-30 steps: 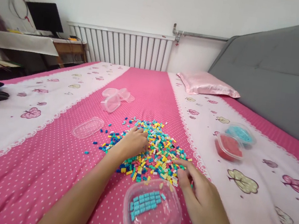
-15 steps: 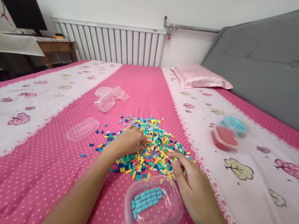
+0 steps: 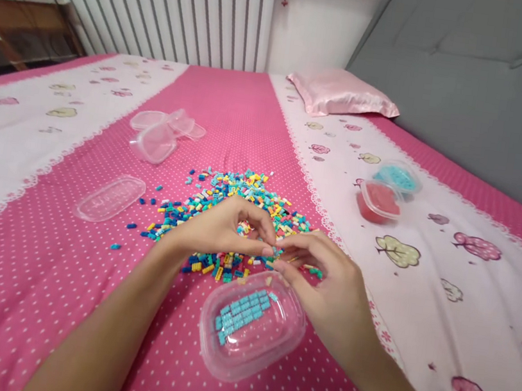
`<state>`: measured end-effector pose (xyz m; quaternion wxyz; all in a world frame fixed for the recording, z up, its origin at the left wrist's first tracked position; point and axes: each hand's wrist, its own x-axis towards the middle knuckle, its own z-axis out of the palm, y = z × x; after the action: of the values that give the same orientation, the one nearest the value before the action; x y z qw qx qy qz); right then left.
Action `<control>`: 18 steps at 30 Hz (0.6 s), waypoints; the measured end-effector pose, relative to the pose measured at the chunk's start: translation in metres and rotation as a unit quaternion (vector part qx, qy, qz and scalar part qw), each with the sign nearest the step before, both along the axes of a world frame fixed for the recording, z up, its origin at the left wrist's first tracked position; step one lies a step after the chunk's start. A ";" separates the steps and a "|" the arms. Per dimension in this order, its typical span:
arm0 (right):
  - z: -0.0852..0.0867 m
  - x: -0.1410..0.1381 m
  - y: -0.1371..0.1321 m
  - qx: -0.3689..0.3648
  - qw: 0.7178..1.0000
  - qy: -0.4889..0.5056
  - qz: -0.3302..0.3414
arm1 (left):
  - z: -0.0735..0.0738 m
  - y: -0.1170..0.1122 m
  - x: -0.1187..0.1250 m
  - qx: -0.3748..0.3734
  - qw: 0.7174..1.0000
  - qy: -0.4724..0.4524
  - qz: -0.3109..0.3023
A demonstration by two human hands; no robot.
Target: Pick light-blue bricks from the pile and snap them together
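My left hand (image 3: 232,227) reaches over a loose pile of small building bricks (image 3: 212,266), its thumb and forefinger pinched together. My right hand (image 3: 323,272) meets it fingertip to fingertip, with its thumb and fingers bent inward. A bluish speck, apparently a small building brick (image 3: 276,251), shows between the fingertips, mostly covered by them. Just below the hands sits a clear plastic box (image 3: 263,351) on the bedspread. Inside it, light-blue bricks (image 3: 244,313) lie in neat rows on its left side, with one loose piece beside them.
A clear lid (image 3: 109,199) lies to the left, and several empty clear boxes (image 3: 156,142) are heaped farther back. On the right stand a box of red pieces (image 3: 379,202) and a box of blue pieces (image 3: 398,177). Behind are a pink pillow (image 3: 343,94) and a grey headboard (image 3: 474,89).
My left hand has come up out of the brick pile and moved right. Both hands have come together above the pile, near the box. The view has tilted downward.
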<state>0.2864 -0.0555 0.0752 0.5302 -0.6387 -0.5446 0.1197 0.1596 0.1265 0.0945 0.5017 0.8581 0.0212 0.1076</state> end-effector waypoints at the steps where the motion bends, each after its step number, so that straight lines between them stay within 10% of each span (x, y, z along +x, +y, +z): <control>1: 0.000 0.000 0.000 0.001 1.000 -0.001 -0.008 | 0.000 -0.001 0.001 -0.014 1.000 0.001 -0.005; 11: 0.008 0.009 -0.010 -0.049 0.987 -0.148 0.032 | 0.000 0.001 0.002 -0.021 0.999 0.010 -0.025; 18: 0.009 0.012 -0.015 -0.124 0.900 -0.401 0.116 | -0.009 0.017 0.000 0.010 1.000 -0.012 0.027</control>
<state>0.2982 -0.0707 0.0844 0.1656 -0.6257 -0.7620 -0.0199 0.1596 0.1436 0.0856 0.4904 0.8606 0.0373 0.1319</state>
